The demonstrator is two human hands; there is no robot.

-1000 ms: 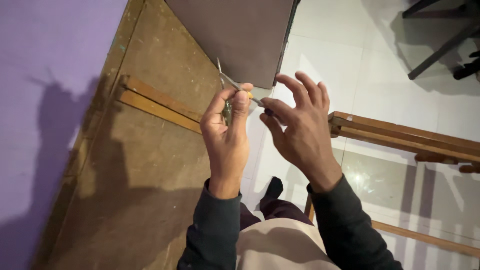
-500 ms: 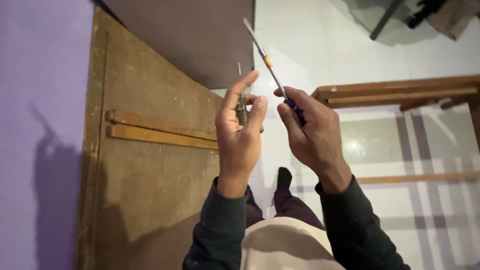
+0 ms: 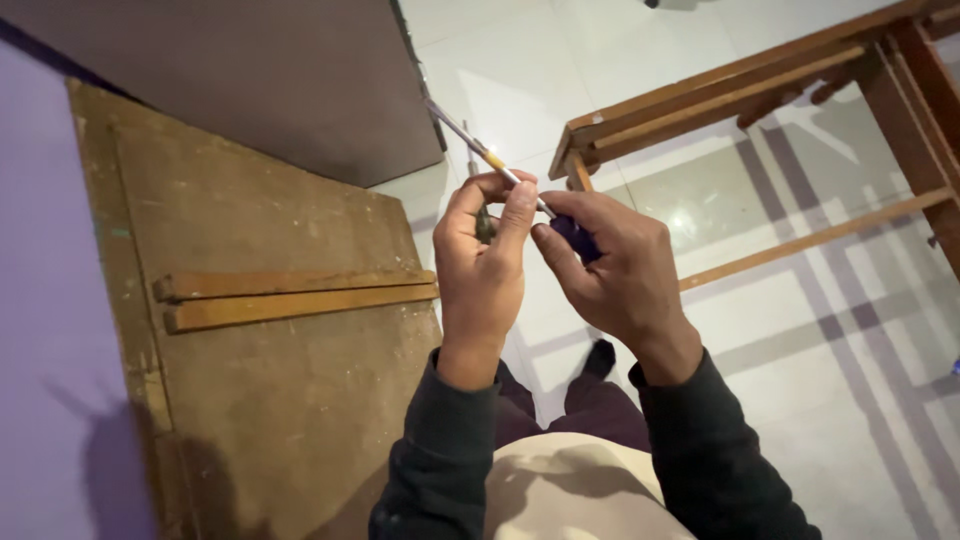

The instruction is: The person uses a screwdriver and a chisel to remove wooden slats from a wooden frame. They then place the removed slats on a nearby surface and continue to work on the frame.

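Screwdriver [image 3: 478,147] sits mid-frame, slim shaft w/ orange band pointing up-left, dark handle in right hand [image 3: 620,275]. Going left to right: wooden board [image 3: 270,400] w/ two strips [image 3: 295,298], then left hand [image 3: 487,265] pinched shut on a small metal bit [image 3: 484,222], maybe a screw; right hand clamped round screwdriver; wooden frame [image 3: 740,85] far right.
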